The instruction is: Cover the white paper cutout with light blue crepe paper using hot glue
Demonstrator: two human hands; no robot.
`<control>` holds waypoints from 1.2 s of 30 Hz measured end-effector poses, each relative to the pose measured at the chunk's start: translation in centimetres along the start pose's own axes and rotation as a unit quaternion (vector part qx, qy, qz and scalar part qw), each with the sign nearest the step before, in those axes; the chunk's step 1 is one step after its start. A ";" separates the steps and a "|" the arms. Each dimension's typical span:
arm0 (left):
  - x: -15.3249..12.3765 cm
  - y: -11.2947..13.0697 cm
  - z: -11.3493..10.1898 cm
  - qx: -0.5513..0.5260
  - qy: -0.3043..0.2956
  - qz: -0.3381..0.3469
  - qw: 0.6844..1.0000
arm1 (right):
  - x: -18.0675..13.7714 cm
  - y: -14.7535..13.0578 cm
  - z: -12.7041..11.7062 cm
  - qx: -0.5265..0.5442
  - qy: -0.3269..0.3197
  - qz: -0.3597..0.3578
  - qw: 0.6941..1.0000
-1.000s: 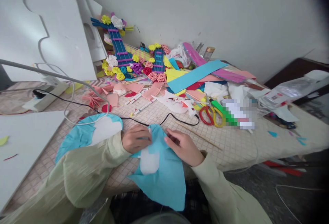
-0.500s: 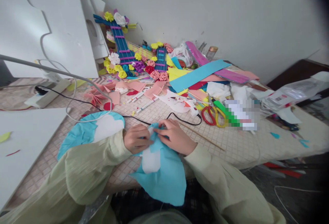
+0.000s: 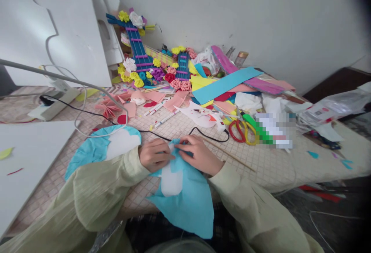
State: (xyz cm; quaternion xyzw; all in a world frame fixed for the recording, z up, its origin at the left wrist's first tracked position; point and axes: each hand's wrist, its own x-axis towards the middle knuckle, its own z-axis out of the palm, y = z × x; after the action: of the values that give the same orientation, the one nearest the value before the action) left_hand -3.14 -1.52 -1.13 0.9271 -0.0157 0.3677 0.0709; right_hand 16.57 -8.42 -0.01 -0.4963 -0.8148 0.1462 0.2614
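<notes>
A blue paper shape (image 3: pixel 188 202) with a white patch (image 3: pixel 171 181) lies over the table's near edge and hangs toward my lap. My left hand (image 3: pixel 153 155) is curled on its upper left part, fingers closed on the paper. My right hand (image 3: pixel 198 154) rests on the paper's top right, fingertips pinched at the upper edge beside the left hand. A second blue and white shape (image 3: pixel 107 146) lies just left of my left sleeve.
A black cable (image 3: pixel 203 131) loops behind my hands. Red and yellow scissors (image 3: pixel 242 131), markers (image 3: pixel 162 119), paper flowers (image 3: pixel 150 73), coloured sheets (image 3: pixel 223 84) and scraps crowd the far side. White foam boards (image 3: pixel 31 148) stand left; a power strip (image 3: pixel 49 108) lies there.
My right hand moved left from the paper's right side to its top edge, meeting the left hand, and has stayed there. The view shifted slightly.
</notes>
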 end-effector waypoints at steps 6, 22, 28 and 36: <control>0.1 -0.5 0.0 0.062 0.012 0.002 0.998 | 0.1 0.3 0.0 0.013 0.008 -0.015 1.000; 0.8 0.2 -0.7 0.111 0.076 -0.008 0.991 | 0.1 0.3 -0.3 0.009 -0.003 -0.015 1.000; 0.0 0.5 -1.1 0.035 0.048 -0.040 0.997 | 0.0 0.2 -0.4 -0.005 -0.008 -0.014 1.000; -0.4 0.4 -0.1 0.015 -0.012 -0.082 0.996 | -0.3 -0.6 -0.1 -0.026 0.000 -0.007 1.000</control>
State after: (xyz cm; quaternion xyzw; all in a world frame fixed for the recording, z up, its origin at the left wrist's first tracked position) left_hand -3.52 -1.91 -1.29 0.9307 0.0651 0.3494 0.0863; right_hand 16.30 -9.01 0.28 -0.4970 -0.8220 0.1231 0.2495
